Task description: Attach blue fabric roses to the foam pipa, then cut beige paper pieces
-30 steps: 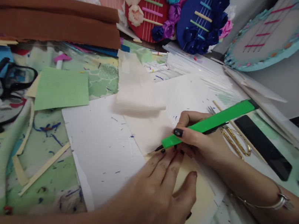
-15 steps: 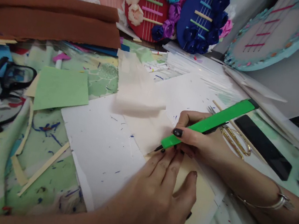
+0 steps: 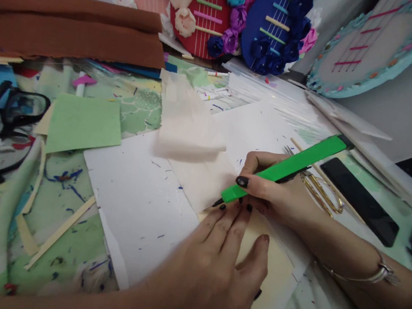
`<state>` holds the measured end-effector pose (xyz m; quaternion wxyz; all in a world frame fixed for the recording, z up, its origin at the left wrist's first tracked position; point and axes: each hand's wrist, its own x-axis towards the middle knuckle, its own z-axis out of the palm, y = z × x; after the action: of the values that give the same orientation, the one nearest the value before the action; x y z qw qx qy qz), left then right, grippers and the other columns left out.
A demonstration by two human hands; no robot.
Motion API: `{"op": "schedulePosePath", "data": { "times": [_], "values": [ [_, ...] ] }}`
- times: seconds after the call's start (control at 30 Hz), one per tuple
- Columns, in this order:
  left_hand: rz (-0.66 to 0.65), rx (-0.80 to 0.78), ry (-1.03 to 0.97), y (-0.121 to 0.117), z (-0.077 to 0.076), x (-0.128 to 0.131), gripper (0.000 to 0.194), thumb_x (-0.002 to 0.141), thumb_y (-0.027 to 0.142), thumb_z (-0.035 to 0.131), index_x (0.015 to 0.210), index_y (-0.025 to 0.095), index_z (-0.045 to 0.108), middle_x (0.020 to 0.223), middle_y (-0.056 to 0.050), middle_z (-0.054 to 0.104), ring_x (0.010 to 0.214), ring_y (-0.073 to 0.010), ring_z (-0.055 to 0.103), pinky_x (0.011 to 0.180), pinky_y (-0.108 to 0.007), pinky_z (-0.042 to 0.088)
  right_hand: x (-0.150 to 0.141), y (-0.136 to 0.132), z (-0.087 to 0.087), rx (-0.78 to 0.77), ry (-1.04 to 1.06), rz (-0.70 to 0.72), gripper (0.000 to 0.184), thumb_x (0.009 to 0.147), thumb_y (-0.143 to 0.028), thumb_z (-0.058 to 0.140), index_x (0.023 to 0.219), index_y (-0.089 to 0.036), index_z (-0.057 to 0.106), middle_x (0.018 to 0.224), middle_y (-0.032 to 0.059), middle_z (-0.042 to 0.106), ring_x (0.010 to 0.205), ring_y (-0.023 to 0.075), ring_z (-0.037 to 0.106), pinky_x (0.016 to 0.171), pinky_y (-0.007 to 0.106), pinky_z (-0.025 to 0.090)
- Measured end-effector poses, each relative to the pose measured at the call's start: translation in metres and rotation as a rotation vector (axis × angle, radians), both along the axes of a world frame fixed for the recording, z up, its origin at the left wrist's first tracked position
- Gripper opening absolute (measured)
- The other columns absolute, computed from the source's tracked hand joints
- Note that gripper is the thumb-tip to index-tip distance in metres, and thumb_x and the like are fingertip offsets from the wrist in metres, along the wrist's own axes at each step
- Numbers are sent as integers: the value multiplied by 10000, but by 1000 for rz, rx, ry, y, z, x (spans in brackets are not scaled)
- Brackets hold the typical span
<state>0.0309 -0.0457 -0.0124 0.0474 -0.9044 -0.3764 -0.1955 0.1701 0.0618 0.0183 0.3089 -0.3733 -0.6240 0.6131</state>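
Observation:
My right hand [image 3: 274, 185] grips a flat green utility knife [image 3: 290, 159] with a black end, held slanting. Its thin dark tip meets the edge of a pale pinkish paper [image 3: 202, 182], just ahead of my left fingertips. With fingers stretched out flat, my left hand [image 3: 211, 274] presses on a cream sheet [image 3: 277, 268]. Both papers lie over larger white sheets [image 3: 129, 200]. Part of the cream sheet is hidden under my hands. A curled end of pale paper [image 3: 190, 131] rises beyond the knife tip.
Gold-handled scissors [image 3: 320, 192] and a black phone [image 3: 359, 200] lie right of my right hand. Black glasses [image 3: 0, 129], green paper [image 3: 86, 124] and cut strips [image 3: 61, 231] are at left. Brown crepe paper [image 3: 70, 28] and decorated paper guitars [image 3: 273, 30] stand behind.
Almost nothing differs. The knife and both hands keep nearly the same place on the paper, with a slight shift of the whole view.

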Motion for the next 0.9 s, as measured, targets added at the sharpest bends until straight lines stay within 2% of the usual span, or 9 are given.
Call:
{"op": "schedulePosePath", "data": {
  "times": [0.3, 0.53, 0.9],
  "values": [
    [-7, -15, 1, -1, 1, 0, 475, 900, 339, 448, 1285, 61, 464, 1294, -291, 512, 1261, -387, 421, 996, -509, 406, 1, -2, 8, 70, -95, 7, 231, 709, -276, 706, 602, -159, 538, 450, -38, 532, 363, 44, 394, 341, 159, 275],
    [-11, -12, -12, -1, 0, 0, 453, 907, 319, 437, 1282, 67, 467, 1315, -304, 482, 1284, -395, 374, 1007, -520, 391, 3, 2, 1, 16, 1, -12, 245, 737, -279, 685, 603, -158, 520, 475, -28, 556, 350, 34, 366, 328, 155, 232],
    [-6, -1, -12, -1, -1, 0, 458, 897, 326, 454, 1274, 66, 471, 1308, -304, 489, 1280, -391, 385, 1005, -516, 396, 3, 3, -2, -30, 6, -15, 259, 732, -285, 691, 591, -164, 510, 465, -38, 535, 352, 37, 377, 325, 161, 242]
  ]
}}
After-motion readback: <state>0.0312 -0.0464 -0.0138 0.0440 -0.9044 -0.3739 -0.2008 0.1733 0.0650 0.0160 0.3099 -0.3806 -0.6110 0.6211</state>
